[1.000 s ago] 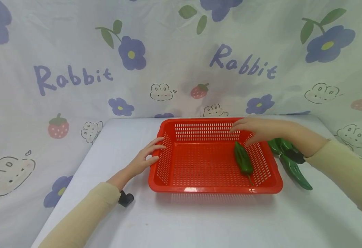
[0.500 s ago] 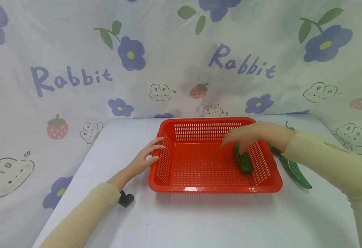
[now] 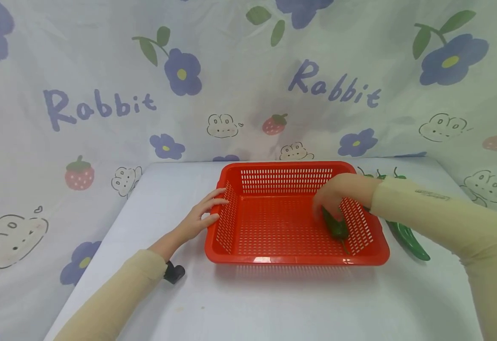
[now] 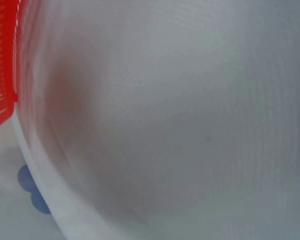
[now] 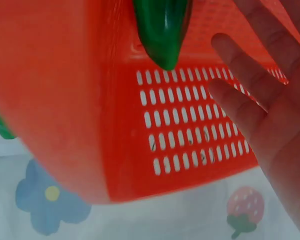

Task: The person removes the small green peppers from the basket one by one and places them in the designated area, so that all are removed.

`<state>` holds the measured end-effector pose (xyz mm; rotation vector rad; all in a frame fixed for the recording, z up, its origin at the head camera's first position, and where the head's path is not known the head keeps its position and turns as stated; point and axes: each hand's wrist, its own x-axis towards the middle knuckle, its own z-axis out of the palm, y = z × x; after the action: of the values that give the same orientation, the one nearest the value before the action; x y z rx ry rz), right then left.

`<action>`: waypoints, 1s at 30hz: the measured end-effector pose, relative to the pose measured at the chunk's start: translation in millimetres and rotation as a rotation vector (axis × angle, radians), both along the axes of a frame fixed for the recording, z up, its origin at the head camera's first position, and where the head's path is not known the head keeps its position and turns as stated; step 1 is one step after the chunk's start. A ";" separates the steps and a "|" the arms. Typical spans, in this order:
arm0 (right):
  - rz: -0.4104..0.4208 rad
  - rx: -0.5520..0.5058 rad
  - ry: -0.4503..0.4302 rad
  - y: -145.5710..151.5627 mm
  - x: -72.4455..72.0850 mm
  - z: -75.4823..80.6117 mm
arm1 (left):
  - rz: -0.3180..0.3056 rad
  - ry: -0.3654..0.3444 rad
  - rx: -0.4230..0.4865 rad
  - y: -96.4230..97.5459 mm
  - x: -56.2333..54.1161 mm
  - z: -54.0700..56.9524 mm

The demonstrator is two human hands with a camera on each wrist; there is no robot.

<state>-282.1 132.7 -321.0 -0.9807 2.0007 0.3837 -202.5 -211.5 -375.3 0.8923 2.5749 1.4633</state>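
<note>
A red plastic basket [image 3: 295,260] with slotted walls stands on the white table. Inside it, near the right wall, lies a green pepper [image 3: 338,231], its stem toward the front. My right hand [image 3: 338,194] reaches down over the pepper and partly covers its far end. In the right wrist view the fingers of this hand [image 5: 282,95] are extended and spread, with a gap between them and the pepper [image 5: 164,35]. My left hand [image 3: 201,215] rests on the basket's left rim, fingers stretched over the edge. The left wrist view shows only a basket corner [image 4: 1,75] and cloth.
Right of the basket lie several more green peppers, one long pepper [image 3: 408,240] pointing frontward; the right forearm hides part of the others. A patterned cloth [image 3: 248,85] hangs behind the table. A black device [image 3: 174,273] sits at the left wrist.
My right hand has come over the basket's right wall and lowered toward the pepper inside. The left hand, the basket and the pepper have stayed in place.
</note>
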 end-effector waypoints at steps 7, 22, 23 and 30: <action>0.089 0.095 -0.016 -12.8 -0.6 -11.7 | 0.002 -0.006 0.003 -0.4 0.8 0.5; -0.059 0.337 -0.182 5.1 -76.5 -104.0 | 0.000 -0.006 0.006 1.5 0.3 1.2; -0.053 0.348 -0.192 8.0 -81.4 -110.0 | 0.000 -0.006 0.007 1.5 0.2 1.1; 0.010 0.421 -0.205 13.3 -90.4 -123.3 | 0.005 -0.010 0.009 0.7 -0.6 -0.6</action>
<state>-372.6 146.0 -444.3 -0.7313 1.6418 0.6518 -203.1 -210.8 -375.9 0.8771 2.5678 1.4777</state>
